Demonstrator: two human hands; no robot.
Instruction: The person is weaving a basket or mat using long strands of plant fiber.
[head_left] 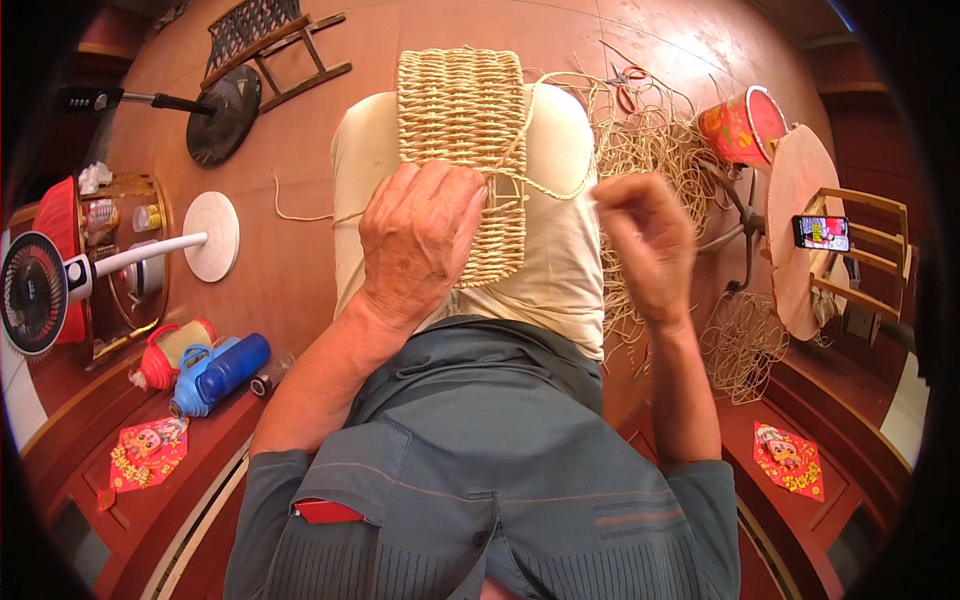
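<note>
A woven straw-coloured panel lies lengthwise across the person's pale-clothed lap. The left hand curls over its weave, fingertips hidden, so I can't tell what they pinch. A loose cord loops from it toward the right hand, raised with fingers drawn in, too blurred to tell whether they grip it. Tangled cord covers the reddish-brown floor beyond, near red-handled scissors. A phone by a round wooden top shows yellow lettering; gold writing decorates two red paper diamonds at either side.
</note>
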